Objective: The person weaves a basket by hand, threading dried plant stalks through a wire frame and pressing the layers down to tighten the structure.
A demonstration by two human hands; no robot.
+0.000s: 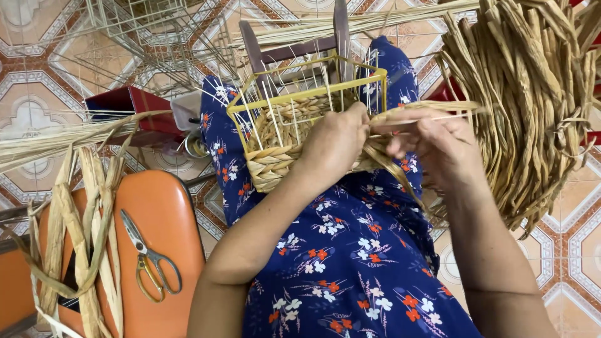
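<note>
Basket weaving on a yellow wire frame [300,94] is held on the lap, resting on the knees over a blue floral dress [350,250]. The left hand [335,144] is pressed against the near side of the half-woven basket [275,159], its fingers curled shut over the braided rows, so the work is steadied against the frame. The right hand [432,147] is closed around a flat dried straw strand [426,107], which is pinched between thumb and fingers and runs sideways from the basket wall toward the right. Thin white wire uprights are seen rising from the woven band to the yellow top rim, and only the lower part of the frame is covered with braid.

Just to the right of the right hand, a large bundle of dried straw strips [532,94] is hung or stacked, its ends drooping toward the tiled floor [576,250]. Beyond the basket, more wire frames [150,31] are piled on the floor beside a dark red box [125,106]. On the left, an orange chair seat [163,250] is placed near the knee; a pair of scissors [147,260] with yellowish handles lies on it, and loose straw strips [81,244] are draped across its left edge.
</note>
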